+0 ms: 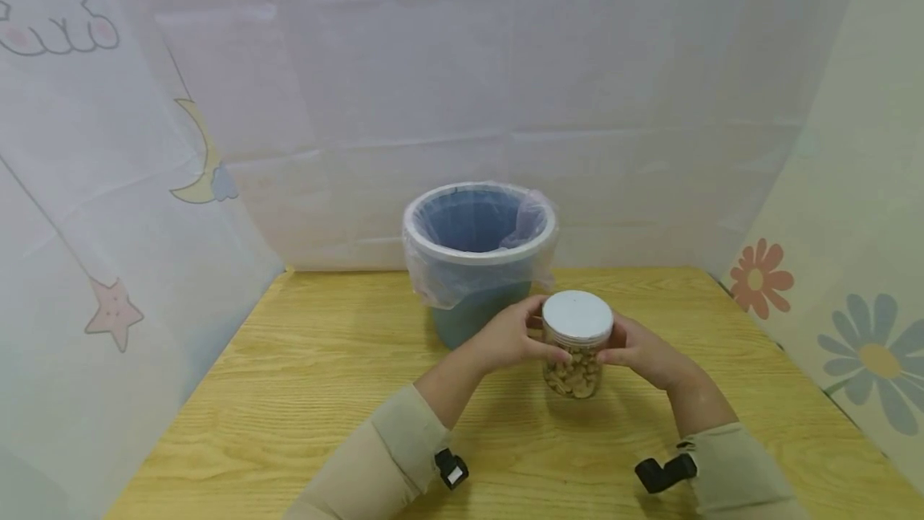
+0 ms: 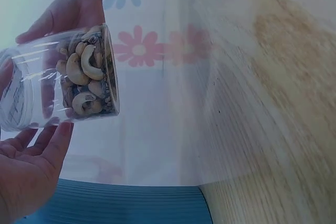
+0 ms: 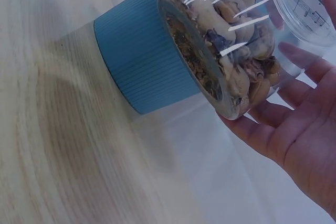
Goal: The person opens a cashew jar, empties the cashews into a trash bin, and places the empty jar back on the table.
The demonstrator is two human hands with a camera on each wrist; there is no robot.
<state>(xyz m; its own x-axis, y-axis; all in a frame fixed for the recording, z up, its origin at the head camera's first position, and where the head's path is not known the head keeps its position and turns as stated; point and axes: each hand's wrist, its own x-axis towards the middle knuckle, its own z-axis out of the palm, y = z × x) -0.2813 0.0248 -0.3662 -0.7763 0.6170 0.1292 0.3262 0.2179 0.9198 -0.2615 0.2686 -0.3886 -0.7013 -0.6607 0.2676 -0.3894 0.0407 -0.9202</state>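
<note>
A clear plastic jar (image 1: 573,375) with a white lid (image 1: 577,314) is held upright between both hands, off the tabletop. Cashew nuts (image 2: 84,72) fill its lower part, mixed with small dark bits near the base. My left hand (image 1: 508,337) grips the jar from the left, its thumb across the front. On the opposite side my right hand (image 1: 645,353) holds it, thumb also in front; in the right wrist view its fingers (image 3: 299,95) curve under the jar's side. Parts of the fingers are hidden behind the jar in the head view.
A blue ribbed trash bin (image 1: 469,307) with a pinkish plastic liner (image 1: 440,267) over its rim stands behind the left hand. Beneath everything is a yellow wood-grain table (image 1: 325,392). Cloth walls (image 1: 650,62) with printed flowers and a moon enclose the back and sides.
</note>
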